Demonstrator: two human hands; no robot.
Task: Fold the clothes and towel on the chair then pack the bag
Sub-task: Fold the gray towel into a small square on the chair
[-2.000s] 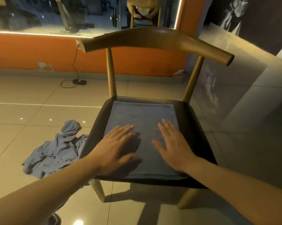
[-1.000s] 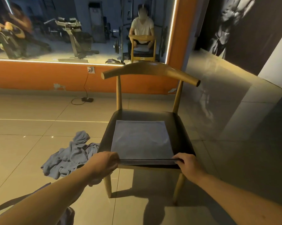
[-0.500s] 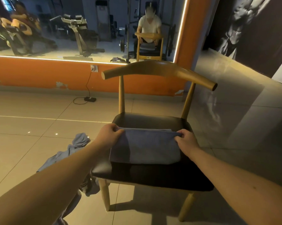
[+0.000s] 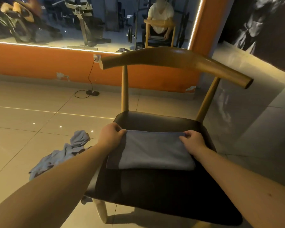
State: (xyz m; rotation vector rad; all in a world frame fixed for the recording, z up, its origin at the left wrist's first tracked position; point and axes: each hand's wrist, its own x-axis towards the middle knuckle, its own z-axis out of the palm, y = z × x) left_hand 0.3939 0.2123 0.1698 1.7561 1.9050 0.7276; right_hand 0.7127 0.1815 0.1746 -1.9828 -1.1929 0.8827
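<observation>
The tiled floor spreads all around me, and at my 12 o'clock an orange wall carries a long mirror edged with a strip of light. The chair stands right before me, its dark seat toward me and its curved wooden back at the far side. The blue towel lies flat and doubled on the middle of the seat, its fold along the edge nearest me, with bare seat showing on every side of it. At about 9 o'clock from the chair, the blue clothes lie in a crumpled heap on the floor, close beside the front leg. My left hand pinches the towel's far corner at 10 o'clock, fingers curled over the cloth. My right hand pinches the far corner at 2 o'clock in the same way. At 11 o'clock, by the wall, a small black plug box sits on its cable.
</observation>
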